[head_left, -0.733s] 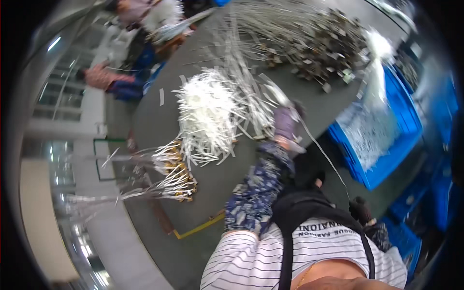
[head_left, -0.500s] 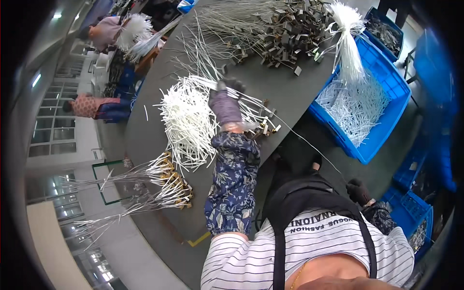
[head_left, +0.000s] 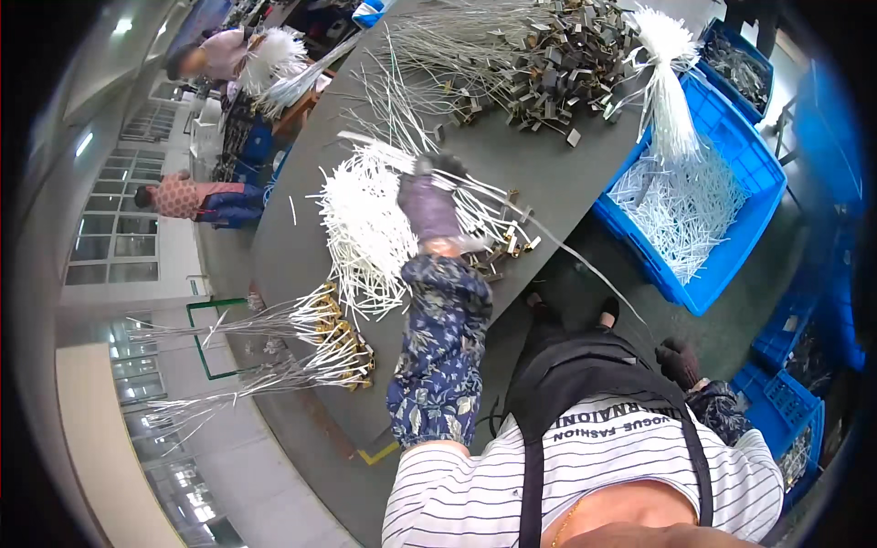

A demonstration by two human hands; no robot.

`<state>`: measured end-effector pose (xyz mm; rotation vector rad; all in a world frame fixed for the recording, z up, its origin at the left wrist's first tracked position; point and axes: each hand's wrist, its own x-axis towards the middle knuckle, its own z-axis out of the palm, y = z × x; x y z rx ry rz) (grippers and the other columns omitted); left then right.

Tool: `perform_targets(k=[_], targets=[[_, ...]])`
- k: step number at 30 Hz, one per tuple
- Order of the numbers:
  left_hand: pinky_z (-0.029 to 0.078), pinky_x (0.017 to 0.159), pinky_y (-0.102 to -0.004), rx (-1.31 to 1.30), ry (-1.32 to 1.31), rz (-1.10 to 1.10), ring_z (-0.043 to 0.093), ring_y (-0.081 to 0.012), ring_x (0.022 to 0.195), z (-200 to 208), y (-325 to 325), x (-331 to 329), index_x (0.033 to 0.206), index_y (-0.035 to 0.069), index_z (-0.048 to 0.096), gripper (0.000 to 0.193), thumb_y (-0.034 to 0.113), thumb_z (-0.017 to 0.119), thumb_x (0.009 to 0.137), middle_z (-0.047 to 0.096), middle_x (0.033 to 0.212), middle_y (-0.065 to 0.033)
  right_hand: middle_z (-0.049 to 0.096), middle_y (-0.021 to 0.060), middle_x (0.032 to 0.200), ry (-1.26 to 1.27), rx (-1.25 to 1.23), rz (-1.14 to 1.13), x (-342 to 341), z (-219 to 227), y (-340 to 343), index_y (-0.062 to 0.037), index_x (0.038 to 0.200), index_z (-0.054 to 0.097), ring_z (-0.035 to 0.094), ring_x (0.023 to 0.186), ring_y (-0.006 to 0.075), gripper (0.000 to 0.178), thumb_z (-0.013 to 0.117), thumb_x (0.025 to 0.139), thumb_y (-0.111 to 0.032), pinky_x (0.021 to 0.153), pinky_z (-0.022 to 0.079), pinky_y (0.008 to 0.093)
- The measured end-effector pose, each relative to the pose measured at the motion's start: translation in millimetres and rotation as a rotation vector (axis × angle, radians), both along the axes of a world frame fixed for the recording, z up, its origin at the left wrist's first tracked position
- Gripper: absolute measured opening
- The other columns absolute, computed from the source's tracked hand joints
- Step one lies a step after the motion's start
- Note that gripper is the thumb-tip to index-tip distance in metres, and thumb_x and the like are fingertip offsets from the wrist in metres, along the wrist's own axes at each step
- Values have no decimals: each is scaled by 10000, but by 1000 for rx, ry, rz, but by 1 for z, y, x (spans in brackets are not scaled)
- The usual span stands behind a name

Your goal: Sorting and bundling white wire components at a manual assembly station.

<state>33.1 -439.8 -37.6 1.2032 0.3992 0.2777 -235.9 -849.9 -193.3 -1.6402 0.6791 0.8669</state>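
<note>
— Two hands, both gloved. Which one is on the work?

— Your left hand (head_left: 427, 203). Its fingers (head_left: 440, 166) are curled down into the pile of white ties (head_left: 361, 228), gripping some of the strands near the far end of the heap. How many you hold, I cannot tell; the glove hides them.

— And the pile itself?

— It lies on the grey table (head_left: 301, 228), spread in a fan under and to the left of your hand. Just right of your wrist sit a few small metal clips (head_left: 507, 242), touching the loose ends of the ties. One long thin strand (head_left: 585, 265) runs off the table edge toward the floor.

— My right hand?

— Your right hand (head_left: 681, 363) hangs low beside your hip, well apart from the table. Whether its fingers are open or closed, I cannot tell.

— Farther out?

— Brass-tipped wire bundles (head_left: 315, 333) lie at the near left of the table. A big heap of metal clips (head_left: 548, 64) covers the far end. A blue crate (head_left: 731, 237) of white ties stands to your right, with a tied bunch (head_left: 667, 82) upright at its rim. Other people work beyond the table.
</note>
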Motion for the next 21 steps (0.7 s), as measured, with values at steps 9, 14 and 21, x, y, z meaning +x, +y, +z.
perform_targets(k=[9, 14, 21], targets=[[528, 513, -289, -177, 90, 51, 602, -171, 567, -30, -28, -42, 840, -12, 581, 222, 197, 583, 914, 613, 707, -96, 627, 151, 729, -455, -492, 771, -39, -51, -30, -38, 861, 665, 607, 653, 299, 171, 664, 775, -186, 610, 478, 408], [535, 610, -307, 4, 169, 69, 618, -165, 654, -63, -34, -47, 922, -13, 599, 225, 211, 601, 910, 636, 791, -87, 655, 181, 828, -390, -307, 717, -37, -50, -36, -68, 856, 695, 641, 768, 323, 148, 661, 758, -174, 682, 489, 414], [536, 536, -310, -137, 178, 133, 575, -173, 546, -51, -56, -50, 864, 14, 572, 195, 202, 610, 905, 596, 726, -77, 663, 158, 805, -407, -323, 661, -31, -38, -23, -73, 876, 699, 643, 737, 295, 155, 641, 778, -179, 667, 492, 392]])
